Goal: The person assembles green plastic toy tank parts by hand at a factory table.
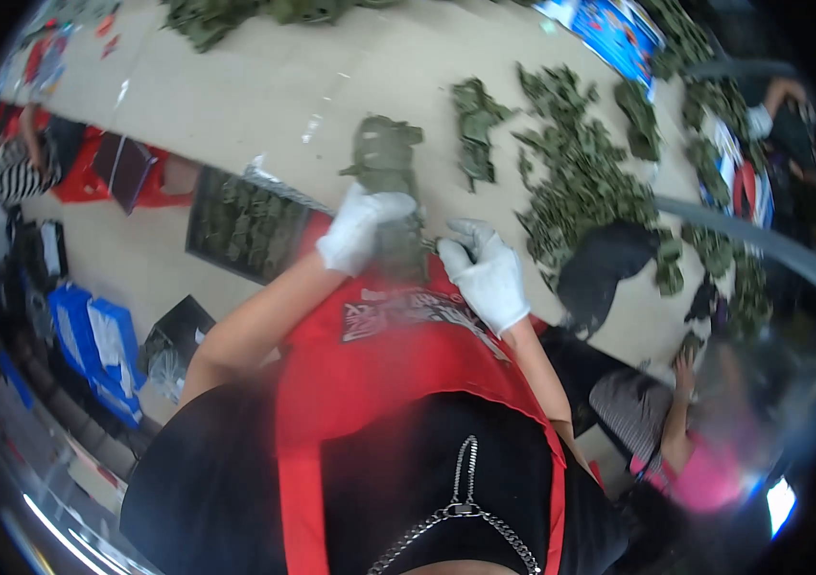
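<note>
Your left hand, fingers curled, clasps green piece; right hand half-curled, can't tell hold; slack clasp could drop it.

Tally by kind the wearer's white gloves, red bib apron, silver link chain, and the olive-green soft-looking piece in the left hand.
White gloves: 2
Red bib apron: 1
Silver link chain: 1
Olive-green soft-looking piece, in the left hand: 1
Total: 5

- The left hand and right hand wear white gloves.
- A red apron has pale printing on its front and red straps.
- The top underneath is black.
- A silver-coloured chain necklace has a looped pendant end.
</note>
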The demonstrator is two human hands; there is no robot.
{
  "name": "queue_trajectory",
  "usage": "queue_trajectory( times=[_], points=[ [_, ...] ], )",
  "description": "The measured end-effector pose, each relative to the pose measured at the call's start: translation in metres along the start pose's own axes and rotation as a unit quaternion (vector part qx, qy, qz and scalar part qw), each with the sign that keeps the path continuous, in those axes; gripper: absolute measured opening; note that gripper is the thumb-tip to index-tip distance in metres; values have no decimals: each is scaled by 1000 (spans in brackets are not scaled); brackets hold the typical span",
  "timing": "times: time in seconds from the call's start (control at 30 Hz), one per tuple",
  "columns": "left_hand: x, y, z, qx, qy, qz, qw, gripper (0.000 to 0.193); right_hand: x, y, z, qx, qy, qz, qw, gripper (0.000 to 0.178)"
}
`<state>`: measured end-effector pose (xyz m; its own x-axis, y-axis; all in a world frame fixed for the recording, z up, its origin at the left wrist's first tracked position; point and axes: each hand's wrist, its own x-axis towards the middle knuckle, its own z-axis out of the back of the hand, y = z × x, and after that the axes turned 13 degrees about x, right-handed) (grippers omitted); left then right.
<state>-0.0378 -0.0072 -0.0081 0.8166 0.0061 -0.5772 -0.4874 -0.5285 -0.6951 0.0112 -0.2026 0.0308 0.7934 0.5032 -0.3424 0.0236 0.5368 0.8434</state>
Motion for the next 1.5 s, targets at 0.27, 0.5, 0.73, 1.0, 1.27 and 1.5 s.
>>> queue_trajectory(
  times=[0.27, 0.5, 0.73, 1.0, 1.27, 1.5],
  points=[
    [-4, 17, -16, 51, -5, -60, 997, 22, -29, 10, -20, -58, -127, 134, 981, 22],
    [-16, 16, -19, 119, -50, -15, 991, 17, -31, 11, -23, -40, -110, 129, 985, 17],
    [-18, 16, -8, 316, -17, -88, 945, 20, -17, 1, -34, 32, -90, 17, 995, 16],
    [1, 34, 4, 360, 4, -196, 912, 21, -11, -3, -32, 44, -97, 68, 992, 13],
    [11, 9, -12, 27, -54, -18, 998, 31, 92, -57, 44, 191, 67, -54, 978, 46],
    [3, 3, 0, -85, -36, -99, 991, 57, 155, -74, -3, -178, -161, -126, 963, 46]
  ],
)
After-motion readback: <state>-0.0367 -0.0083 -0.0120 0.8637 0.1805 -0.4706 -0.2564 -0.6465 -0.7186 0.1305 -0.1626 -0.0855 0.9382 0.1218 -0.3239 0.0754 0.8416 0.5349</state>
